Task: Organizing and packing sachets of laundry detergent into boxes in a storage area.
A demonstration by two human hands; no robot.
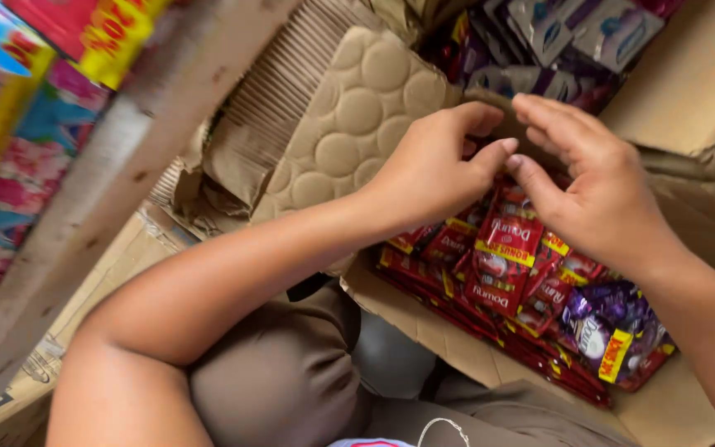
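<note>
Both hands, left [432,170] & right [597,194], close together over open cardboard box [457,339], fingertips nearly meeting at top of red sachets [498,257]; pinch itself hidden, can't tell. Glossy crinkly packs stacked just below hands, purple sachets [606,323] under right wrist. Quilted tan pad w/ circle pattern [349,132] just left of left hand.

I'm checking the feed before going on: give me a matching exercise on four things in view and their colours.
Things:
1. sachets under the hands
2. sachets at the top edge
3. embossed pad
4. trousers

Colours:
A. grey-brown
B. red
C. beige
D. purple

Pairs: 1-B, 2-D, 3-C, 4-A
</note>
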